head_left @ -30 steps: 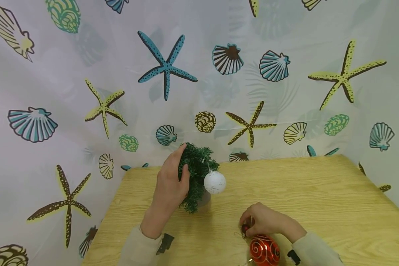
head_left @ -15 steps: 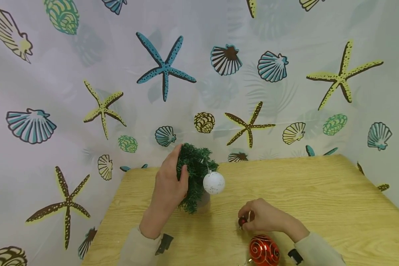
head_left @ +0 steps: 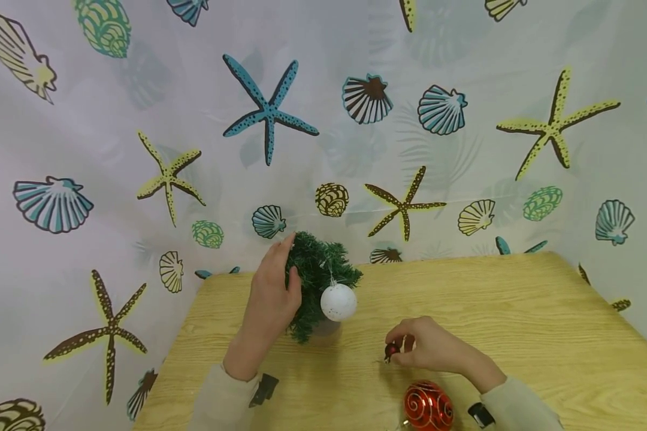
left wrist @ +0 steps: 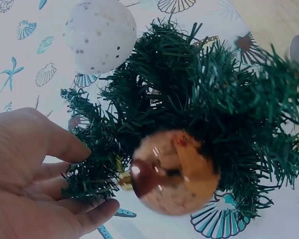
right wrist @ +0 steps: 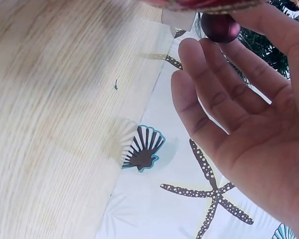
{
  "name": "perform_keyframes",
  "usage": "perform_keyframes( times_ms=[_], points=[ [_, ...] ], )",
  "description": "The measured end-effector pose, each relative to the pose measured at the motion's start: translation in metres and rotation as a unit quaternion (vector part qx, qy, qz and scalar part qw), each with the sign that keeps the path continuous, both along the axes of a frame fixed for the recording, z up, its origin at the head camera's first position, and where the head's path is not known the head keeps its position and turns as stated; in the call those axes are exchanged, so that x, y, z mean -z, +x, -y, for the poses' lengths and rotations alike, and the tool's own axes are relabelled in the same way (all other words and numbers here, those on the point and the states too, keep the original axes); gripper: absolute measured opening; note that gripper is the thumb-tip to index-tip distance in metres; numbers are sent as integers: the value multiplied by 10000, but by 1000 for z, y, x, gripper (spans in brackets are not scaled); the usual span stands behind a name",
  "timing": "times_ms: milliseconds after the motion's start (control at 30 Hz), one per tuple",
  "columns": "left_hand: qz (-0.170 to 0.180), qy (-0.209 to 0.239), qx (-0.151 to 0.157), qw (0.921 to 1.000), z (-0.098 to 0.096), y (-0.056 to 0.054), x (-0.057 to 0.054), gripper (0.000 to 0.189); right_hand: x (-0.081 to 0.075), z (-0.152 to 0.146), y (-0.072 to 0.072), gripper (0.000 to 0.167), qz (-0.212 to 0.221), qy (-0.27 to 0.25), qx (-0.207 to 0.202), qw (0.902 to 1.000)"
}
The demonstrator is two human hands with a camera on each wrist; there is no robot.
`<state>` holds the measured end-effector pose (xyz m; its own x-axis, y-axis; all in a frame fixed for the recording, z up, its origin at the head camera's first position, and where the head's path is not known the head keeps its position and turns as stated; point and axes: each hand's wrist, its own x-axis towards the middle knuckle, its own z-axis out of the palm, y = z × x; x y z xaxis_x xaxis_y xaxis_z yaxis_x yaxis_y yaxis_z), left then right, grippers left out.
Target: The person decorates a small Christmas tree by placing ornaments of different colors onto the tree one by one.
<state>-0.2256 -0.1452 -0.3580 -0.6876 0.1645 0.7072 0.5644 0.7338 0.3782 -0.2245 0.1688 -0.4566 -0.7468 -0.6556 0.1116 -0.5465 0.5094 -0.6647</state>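
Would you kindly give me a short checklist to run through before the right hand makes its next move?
1. Small red ball pinched in the right hand: ok.
2. Left hand at the green tree, a branch between thumb and fingers: ok.
3. White ball hanging from the green tree: ok.
4. Large red ornament apart from the small red ball in the head view: ok.
5. Small red ball lifted off the table: cannot tell.
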Motion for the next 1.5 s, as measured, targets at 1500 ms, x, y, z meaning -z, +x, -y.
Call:
perform_keyframes(
  times_ms=[1500],
  points=[
    [-256, 5, 170, 9995, -7, -12, -6, 48, -25, 9, 8, 22, -877, -753, 466, 9922]
  ],
)
